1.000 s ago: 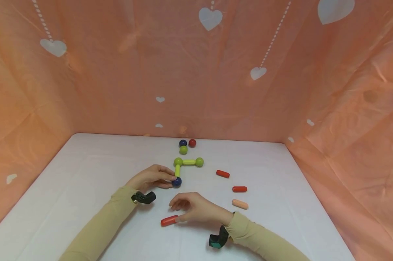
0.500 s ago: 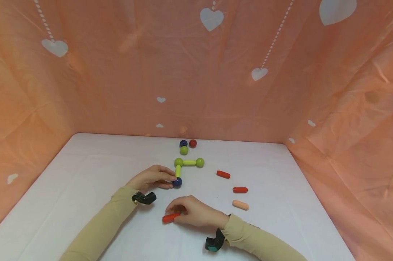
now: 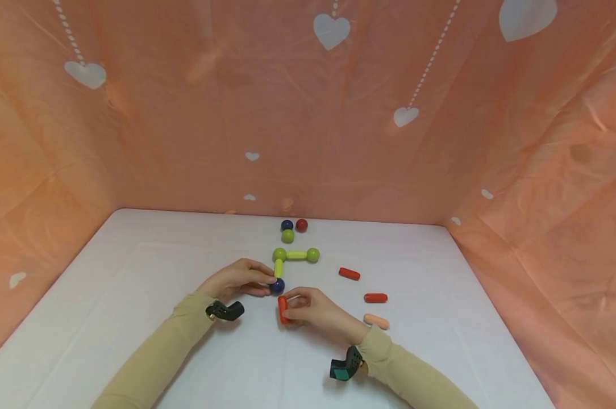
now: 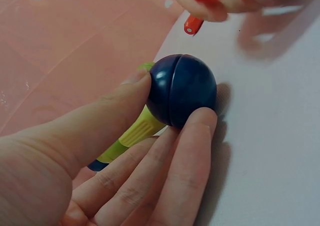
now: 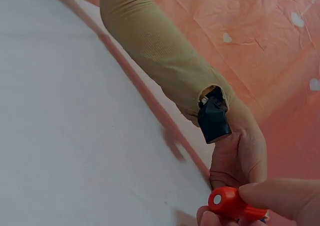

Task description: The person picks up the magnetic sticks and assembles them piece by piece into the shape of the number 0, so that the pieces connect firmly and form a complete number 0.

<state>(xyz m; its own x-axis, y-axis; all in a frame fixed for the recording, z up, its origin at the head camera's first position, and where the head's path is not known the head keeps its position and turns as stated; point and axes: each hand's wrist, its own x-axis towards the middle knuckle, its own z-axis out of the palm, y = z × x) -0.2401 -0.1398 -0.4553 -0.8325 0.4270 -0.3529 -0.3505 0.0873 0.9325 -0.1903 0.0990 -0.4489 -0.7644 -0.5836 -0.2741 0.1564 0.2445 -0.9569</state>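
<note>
In the head view my left hand (image 3: 238, 277) holds a dark blue ball (image 3: 277, 286) between thumb and fingers. This ball is the near end of an L-shaped piece: a yellow-green stick (image 3: 278, 268) leads to a green ball (image 3: 279, 254), and a second yellow-green stick (image 3: 296, 255) joins it to another green ball (image 3: 313, 255). Between the thumb and fingers of my right hand (image 3: 315, 311) is a red magnetic stick (image 3: 283, 311), its far end just short of the blue ball. A pale metal dot shows on the stick's end (image 5: 217, 199) in the right wrist view.
Two red sticks (image 3: 349, 274) (image 3: 375, 297) and a peach stick (image 3: 377, 321) lie to the right on the white table (image 3: 431, 346). Loose blue (image 3: 287, 225), red (image 3: 302, 225) and green (image 3: 287, 236) balls sit at the back. Orange cloth (image 3: 287, 130) surrounds the table.
My right hand has taken hold of the red stick, moved it forward and right, and turned it from sideways to pointing at the blue ball. My left hand has stayed in place.
</note>
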